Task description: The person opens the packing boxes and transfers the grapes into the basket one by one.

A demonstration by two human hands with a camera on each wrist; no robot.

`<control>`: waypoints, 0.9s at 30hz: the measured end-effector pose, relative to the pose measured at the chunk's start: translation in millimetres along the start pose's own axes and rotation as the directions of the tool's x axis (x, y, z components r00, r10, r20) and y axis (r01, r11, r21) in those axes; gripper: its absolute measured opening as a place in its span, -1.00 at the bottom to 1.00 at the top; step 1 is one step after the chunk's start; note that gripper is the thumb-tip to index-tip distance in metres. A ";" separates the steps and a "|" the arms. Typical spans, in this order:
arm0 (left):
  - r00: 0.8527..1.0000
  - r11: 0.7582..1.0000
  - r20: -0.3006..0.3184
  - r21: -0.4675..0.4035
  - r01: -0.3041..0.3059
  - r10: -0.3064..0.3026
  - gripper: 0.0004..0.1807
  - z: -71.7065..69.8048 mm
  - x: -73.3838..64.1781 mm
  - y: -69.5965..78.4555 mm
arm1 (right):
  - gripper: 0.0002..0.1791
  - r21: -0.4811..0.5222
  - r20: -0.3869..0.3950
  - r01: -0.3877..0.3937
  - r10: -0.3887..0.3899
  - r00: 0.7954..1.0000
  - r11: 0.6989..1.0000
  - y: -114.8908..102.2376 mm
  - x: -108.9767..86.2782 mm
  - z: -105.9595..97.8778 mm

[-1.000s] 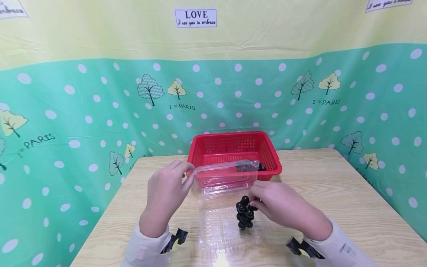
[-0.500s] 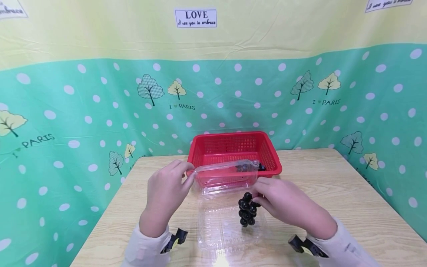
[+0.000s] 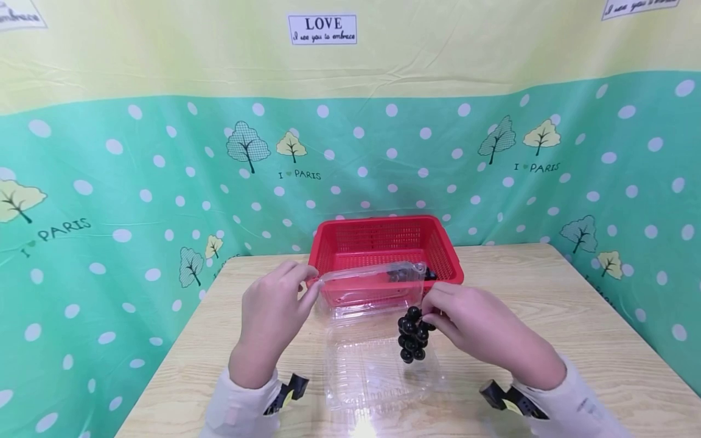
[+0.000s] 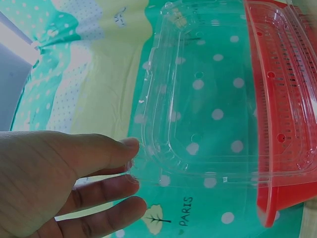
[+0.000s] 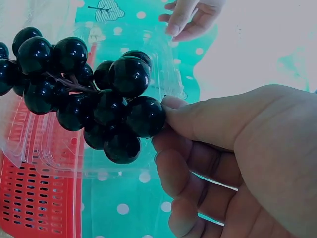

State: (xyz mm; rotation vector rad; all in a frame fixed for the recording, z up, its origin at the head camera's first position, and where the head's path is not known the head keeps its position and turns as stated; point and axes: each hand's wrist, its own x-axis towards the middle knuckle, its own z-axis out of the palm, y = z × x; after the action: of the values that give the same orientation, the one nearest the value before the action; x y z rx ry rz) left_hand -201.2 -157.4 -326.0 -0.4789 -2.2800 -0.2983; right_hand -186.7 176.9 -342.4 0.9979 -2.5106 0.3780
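A bunch of dark grapes (image 3: 413,336) hangs from my right hand (image 3: 471,322), which pinches its upper end between thumb and fingers. Below the bunch, the base of a clear plastic clamshell box (image 3: 356,377) lies on the table. My left hand (image 3: 276,319) pinches the left corner of the box's raised lid (image 4: 208,99) between thumb and index finger. In the right wrist view the glossy round grapes (image 5: 124,77) fill the left part, with a brownish stem among them. The lid stands tilted up behind the base.
A red plastic basket (image 3: 451,255) with perforated walls stands behind the lid. Some dark grapes (image 3: 431,275) lie in its front right corner, partly seen through the lid. A light wooden table (image 3: 520,304) bears everything. A polka-dot cloth (image 3: 383,164) hangs at the back and sides.
My right hand has moved slightly right and up, carrying the grapes with it. The left hand and the lid have stayed in place.
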 end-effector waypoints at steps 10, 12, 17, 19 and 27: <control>1.000 1.000 -0.003 -0.008 0.010 -0.010 -0.79 -0.7 0.3 -0.9 | -0.78 -0.024 -0.063 -0.003 0.002 0.998 1.000 2.3 -0.2 -4.5; 1.000 1.000 -0.003 -0.005 0.007 -0.007 -0.80 -0.7 0.5 -1.2 | -0.78 -0.030 -0.072 -0.002 0.000 0.997 1.000 3.4 -0.1 -5.7; 1.000 1.000 -0.011 -0.003 0.002 -0.002 -0.82 -0.2 0.7 -1.2 | -0.79 -0.033 -0.099 -0.009 0.006 0.995 0.999 6.6 -1.7 -10.0; 1.000 1.000 -0.012 -0.005 0.001 -0.001 -0.82 -0.1 0.8 -1.1 | -0.78 -0.030 -0.107 -0.019 0.015 0.994 0.999 7.8 -2.3 -12.1; 1.000 1.000 -0.010 -0.007 -0.001 0.001 -0.88 -0.2 1.5 -1.1 | -0.80 -0.026 -0.143 -0.032 0.028 0.989 0.999 14.8 -3.0 -18.2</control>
State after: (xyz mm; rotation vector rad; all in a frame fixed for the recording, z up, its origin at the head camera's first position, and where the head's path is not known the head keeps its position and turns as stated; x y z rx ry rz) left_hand -202.5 -158.2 -324.8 -0.4809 -2.2692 -0.3079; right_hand -190.2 196.2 -329.3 0.8912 -2.3983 0.4071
